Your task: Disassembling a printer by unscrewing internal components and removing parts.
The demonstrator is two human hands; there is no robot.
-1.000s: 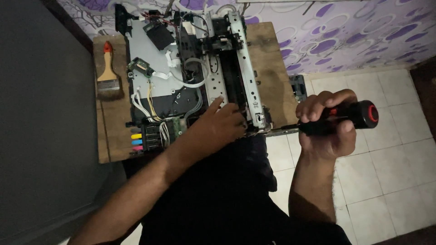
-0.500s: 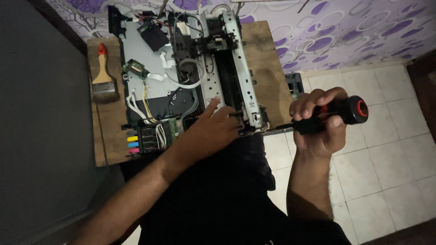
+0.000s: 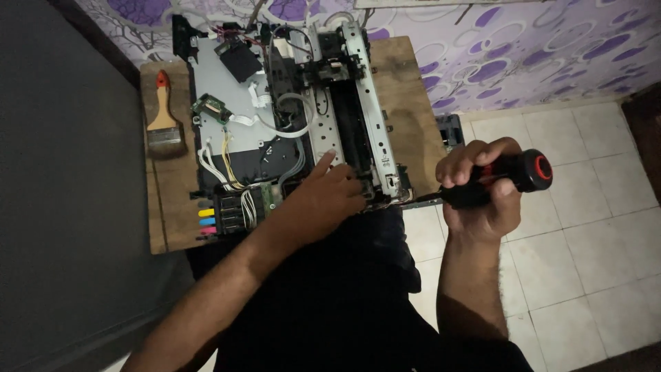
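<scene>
The opened printer [image 3: 289, 124] lies on the wooden worktop [image 3: 406, 103], its near edge hidden under the left hand [image 3: 323, 200], which rests there with fingers loosely spread. The right hand [image 3: 478, 193] is clenched around the black and red screwdriver [image 3: 509, 176] just off the worktop's edge; the shaft runs toward the printer's corner, its tip lost in shadow. A paintbrush [image 3: 164, 120] lies at the worktop's left.

black screwdriver [image 3: 497, 180] handle with a red end ring, silver-grey and black printer [image 3: 289, 131] guts, yellow, blue and pink ink tabs [image 3: 206, 222], orange-topped brush [image 3: 164, 117], purple-and-white circle-pattern wall [image 3: 523, 48], pale floor tiles [image 3: 592, 220]
</scene>
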